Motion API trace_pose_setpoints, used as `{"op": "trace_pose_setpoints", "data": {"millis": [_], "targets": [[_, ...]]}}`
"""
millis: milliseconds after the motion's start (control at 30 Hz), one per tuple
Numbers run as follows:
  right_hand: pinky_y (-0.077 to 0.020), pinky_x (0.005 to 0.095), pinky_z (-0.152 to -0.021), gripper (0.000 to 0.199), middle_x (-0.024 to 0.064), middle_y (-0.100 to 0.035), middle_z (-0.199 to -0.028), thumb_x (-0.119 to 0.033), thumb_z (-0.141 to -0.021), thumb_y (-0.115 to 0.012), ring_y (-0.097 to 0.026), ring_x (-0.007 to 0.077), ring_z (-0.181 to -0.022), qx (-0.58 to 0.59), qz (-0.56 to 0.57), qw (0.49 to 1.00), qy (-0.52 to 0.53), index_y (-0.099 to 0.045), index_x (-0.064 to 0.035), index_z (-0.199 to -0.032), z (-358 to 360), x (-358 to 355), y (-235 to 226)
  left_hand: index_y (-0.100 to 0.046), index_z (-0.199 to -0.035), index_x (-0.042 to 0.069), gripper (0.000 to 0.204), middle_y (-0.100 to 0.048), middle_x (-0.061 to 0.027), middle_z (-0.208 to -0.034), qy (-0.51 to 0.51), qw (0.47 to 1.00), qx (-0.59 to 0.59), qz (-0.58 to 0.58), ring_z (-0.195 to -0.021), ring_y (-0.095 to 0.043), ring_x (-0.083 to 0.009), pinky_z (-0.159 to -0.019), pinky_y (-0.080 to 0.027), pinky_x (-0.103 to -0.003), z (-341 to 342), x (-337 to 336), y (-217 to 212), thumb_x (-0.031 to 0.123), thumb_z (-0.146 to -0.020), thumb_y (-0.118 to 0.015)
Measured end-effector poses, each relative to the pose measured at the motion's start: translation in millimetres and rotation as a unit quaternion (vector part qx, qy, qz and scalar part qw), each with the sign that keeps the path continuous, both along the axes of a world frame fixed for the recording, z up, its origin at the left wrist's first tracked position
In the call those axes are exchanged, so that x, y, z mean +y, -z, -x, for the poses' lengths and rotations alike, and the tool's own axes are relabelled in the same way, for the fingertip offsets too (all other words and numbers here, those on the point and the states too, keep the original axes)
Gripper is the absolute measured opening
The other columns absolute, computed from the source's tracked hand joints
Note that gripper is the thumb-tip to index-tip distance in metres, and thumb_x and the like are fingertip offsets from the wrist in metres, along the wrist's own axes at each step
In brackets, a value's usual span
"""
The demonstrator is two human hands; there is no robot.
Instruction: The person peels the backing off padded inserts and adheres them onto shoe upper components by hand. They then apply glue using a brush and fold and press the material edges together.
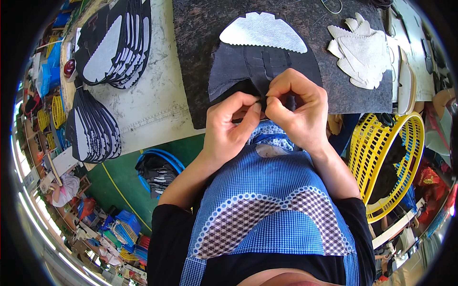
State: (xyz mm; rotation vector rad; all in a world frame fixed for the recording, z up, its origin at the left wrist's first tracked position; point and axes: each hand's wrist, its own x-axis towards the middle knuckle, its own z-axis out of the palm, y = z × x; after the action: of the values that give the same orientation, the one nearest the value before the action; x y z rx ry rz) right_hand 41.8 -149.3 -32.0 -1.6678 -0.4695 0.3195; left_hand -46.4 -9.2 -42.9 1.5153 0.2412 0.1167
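Note:
A black fabric piece (232,63), apparently a shoe upper, lies on the dark stone slab (195,52) in front of me. On its far end sits a white backing patch (262,34) with a zigzag near edge. My left hand (228,125) is closed, thumb and forefinger pinching the near edge of the black piece. Beside it my right hand (301,113) pinches the same edge, its fingertips almost meeting the left ones. The fingertips partly hide the spot they grip. Between the hands and the patch, the fabric is folded and lifted a little.
Loose white zigzag-edged patches (360,52) are piled on the slab's right. Bundles of black pieces with white patches (114,45) lie on the pale table (160,90) at left. A yellow basket (358,157) stands at right, a blue-rimmed basket (175,159) below the table's left part.

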Motion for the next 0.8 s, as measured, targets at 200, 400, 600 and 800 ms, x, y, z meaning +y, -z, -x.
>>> {"op": "trace_pose_setpoints", "data": {"millis": [200,400,600,800], "targets": [[-0.0473,0.0266,-0.058,0.008,0.0048,-0.060,-0.074,0.000,-0.068,-0.067,-0.057,0.0122,-0.063,-0.118,0.008,0.993,-0.020,-0.062,-0.0003,-0.074,0,0,-3,-0.054,-0.098,-0.001,0.010,-0.062,-0.0029,-0.084,0.054,0.987,0.052,0.141,-0.076,-0.062,-0.0072,-0.071,-0.053,-0.021,-10,15,-9,0.009,-0.098,-0.057],[-0.0458,0.0229,-0.059,0.005,0.0025,-0.060,-0.075,0.001,-0.073,-0.066,-0.056,0.0080,-0.066,0.028,-0.051,0.998,-0.024,-0.062,-0.0004,-0.075,-2,-7,-2,-0.053,-0.096,0.000,0.014,-0.058,-0.0026,-0.082,0.094,0.996,0.011,0.006,-0.071,-0.063,-0.0089,-0.063,-0.052,-0.021,-11,11,-11,0.013,-0.100,-0.056],[-0.0462,0.0200,-0.065,0.002,0.0013,-0.063,-0.085,0.000,-0.081,-0.066,-0.057,0.0051,-0.072,0.235,-0.153,0.959,-0.035,-0.063,0.0010,-0.081,-5,-13,0,-0.052,-0.099,0.002,0.014,-0.054,-0.0009,-0.082,0.088,0.976,-0.008,0.199,-0.068,-0.059,-0.0075,-0.061,-0.049,-0.021,-11,5,-1,0.015,-0.102,-0.054],[-0.0550,0.0262,-0.076,0.019,0.0057,-0.066,-0.091,-0.005,-0.083,-0.073,-0.067,0.0129,-0.083,0.109,-0.083,0.987,-0.081,-0.069,0.0025,-0.099,-10,-23,-13,-0.053,-0.099,0.002,0.014,-0.054,-0.0005,-0.083,0.086,0.991,-0.040,0.098,-0.067,-0.057,-0.0067,-0.060,-0.049,-0.021,-17,6,-3,0.016,-0.102,-0.053]]}}
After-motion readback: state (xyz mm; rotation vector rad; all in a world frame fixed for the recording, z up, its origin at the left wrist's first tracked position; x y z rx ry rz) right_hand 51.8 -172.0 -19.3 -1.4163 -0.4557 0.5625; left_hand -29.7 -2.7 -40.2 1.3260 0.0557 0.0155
